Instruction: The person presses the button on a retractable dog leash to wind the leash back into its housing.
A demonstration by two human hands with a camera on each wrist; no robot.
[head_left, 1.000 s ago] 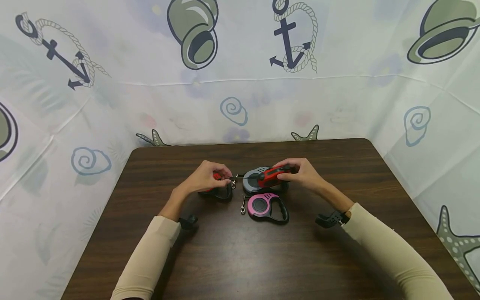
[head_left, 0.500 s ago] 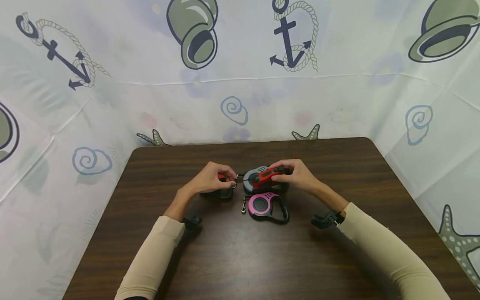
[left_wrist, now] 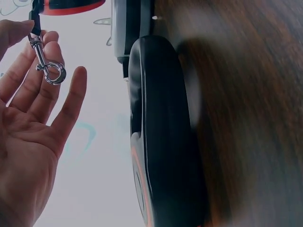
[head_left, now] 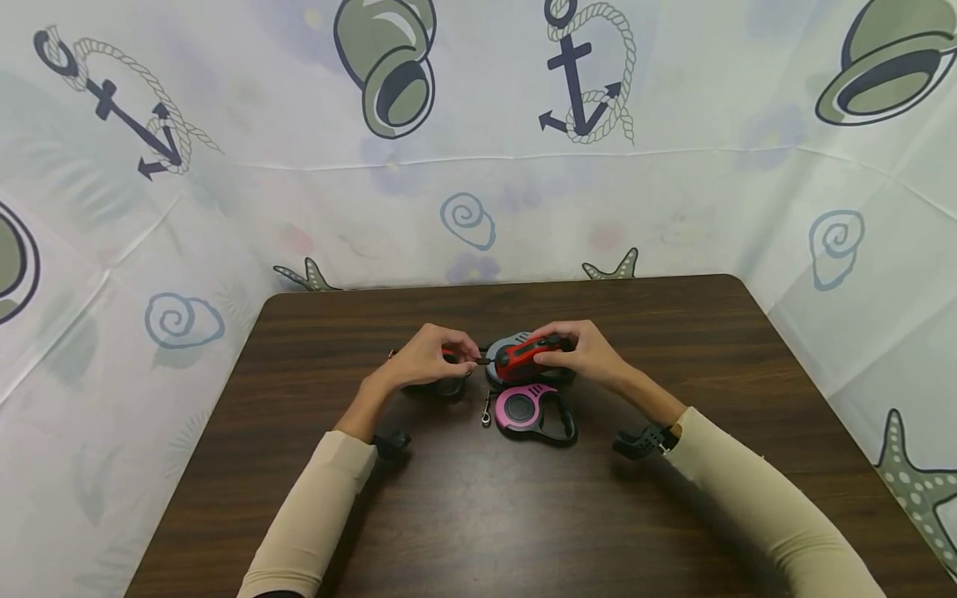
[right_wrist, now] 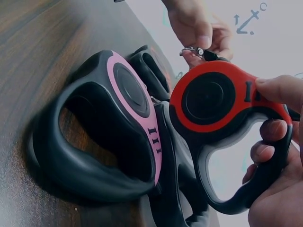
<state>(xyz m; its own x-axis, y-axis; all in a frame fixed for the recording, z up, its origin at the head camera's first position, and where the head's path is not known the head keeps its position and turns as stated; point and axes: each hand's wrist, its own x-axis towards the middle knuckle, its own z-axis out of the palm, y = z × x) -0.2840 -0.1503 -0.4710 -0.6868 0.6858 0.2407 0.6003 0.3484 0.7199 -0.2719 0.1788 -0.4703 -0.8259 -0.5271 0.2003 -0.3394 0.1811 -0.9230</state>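
My right hand holds a red and black retractable dog leash by its looped handle, thumb resting on the upper casing. Between thumb and fingers, my left hand pinches the black end of its strap, right beside the casing. From that pinch hangs a silver snap hook. Underneath the raised leash in the head view lies a grey retractable leash. Nearer to me is a pink one, its own clip at its left. Another black and red leash lies below my left hand, partly hidden by it.
Everything lies on a dark wood-grain table. A white printed cloth hangs behind it and along both sides. Black bands with small devices sit on both wrists, such as the left wrist device.
My hands have drawn closer together, the left moving right and the right moving left with the red leash. The strap showing between them is shorter. The pink and grey leashes stay in place.
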